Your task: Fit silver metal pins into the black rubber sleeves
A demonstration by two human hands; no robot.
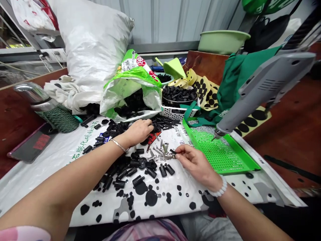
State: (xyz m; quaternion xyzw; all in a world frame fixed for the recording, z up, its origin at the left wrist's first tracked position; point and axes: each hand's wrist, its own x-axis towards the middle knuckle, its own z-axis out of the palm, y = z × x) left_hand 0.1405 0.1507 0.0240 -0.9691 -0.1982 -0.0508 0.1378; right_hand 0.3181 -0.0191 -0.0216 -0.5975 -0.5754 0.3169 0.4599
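The right hand [197, 164] pinches a small black plastic piece [173, 151] between thumb and forefinger, at the right edge of a scatter of flat metal strips [160, 150]; the left hand [139, 131] lies over the black parts just in front of an open plastic bag [131, 79], its fingers bent, and whether they grip anything I cannot tell; slim black rods [168, 122] lie just beyond its fingertips.

Black necked cylinders [137, 181] are strewn over the white printed sheet [180, 201], nearer the person; a green perforated tray [213, 154] sits to the right, with the tip of a grey electric screwdriver [253, 90] above it; a white slotted basket [173, 113] stands behind the rods, a bowl of short black tubes [179, 93] in it.
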